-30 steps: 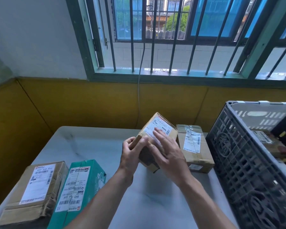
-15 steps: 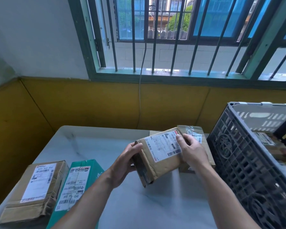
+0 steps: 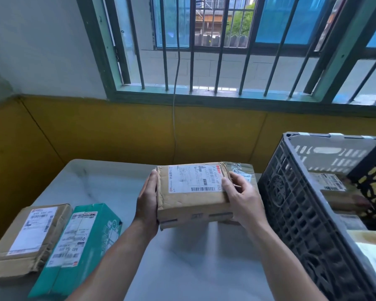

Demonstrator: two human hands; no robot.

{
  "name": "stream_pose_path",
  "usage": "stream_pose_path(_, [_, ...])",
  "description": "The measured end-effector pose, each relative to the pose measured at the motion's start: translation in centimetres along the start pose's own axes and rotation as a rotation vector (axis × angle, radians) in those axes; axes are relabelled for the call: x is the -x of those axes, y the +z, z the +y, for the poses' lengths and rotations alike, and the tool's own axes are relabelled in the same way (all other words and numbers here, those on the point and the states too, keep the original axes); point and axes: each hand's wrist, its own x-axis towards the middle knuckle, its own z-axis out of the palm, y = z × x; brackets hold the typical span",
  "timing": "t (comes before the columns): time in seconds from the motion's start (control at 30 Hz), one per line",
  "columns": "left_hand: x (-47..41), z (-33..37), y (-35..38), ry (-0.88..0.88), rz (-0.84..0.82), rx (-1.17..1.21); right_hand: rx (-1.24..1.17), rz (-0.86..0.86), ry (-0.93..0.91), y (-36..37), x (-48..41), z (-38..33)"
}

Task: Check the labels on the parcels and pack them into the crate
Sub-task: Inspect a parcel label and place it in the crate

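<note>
I hold a brown cardboard parcel (image 3: 189, 203) above the table, its white barcode label facing up. My left hand (image 3: 147, 200) grips its left end and my right hand (image 3: 240, 197) grips its right end, thumb on top near the label. Behind it a second brown parcel (image 3: 241, 168) lies on the table, mostly hidden. The dark grey plastic crate (image 3: 291, 205) stands at the right with labelled parcels (image 3: 332, 185) inside. At the lower left lie a brown parcel (image 3: 28, 237) and a teal box (image 3: 83, 242), both with labels up.
The grey table (image 3: 100, 183) stands against a yellow wall, under a barred window. A thin cable (image 3: 174, 118) hangs down the wall behind the table. The crate's near wall rises close to my right forearm.
The held parcel has turned from tilted on edge to flat with its label up. My right hand moved from the label face to the parcel's right end.
</note>
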Motion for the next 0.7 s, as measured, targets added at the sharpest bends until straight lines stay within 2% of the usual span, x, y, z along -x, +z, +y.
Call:
stream_pose_path(0.17, [1.1, 0.8, 1.6, 0.018, -0.056, 0.045, -0.031, 0.022, -0.055, -2.2, 0.5, -0.9])
stream_pose_path(0.37, [1.3, 2.4, 3.8, 0.041, -0.240, 0.128, 0.006, 0.077, -0.128, -5.3, 1.5, -3.4])
stream_pose_path(0.43, [1.7, 2.2, 6.0, 0.024, -0.363, 0.145, 0.023, 0.150, -0.154, -7.9, 2.3, -3.6])
stream_pose_path(0.5, [2.0, 2.1, 8.1, 0.015, -0.420, 0.158, 0.033, 0.208, -0.159, -10.1, 2.4, -4.0])
stream_pose_path(0.7, [2.9, 1.0, 15.6, 0.072, -0.449, 0.107, 0.066, 0.298, -0.194, -17.6, 1.5, -3.5])
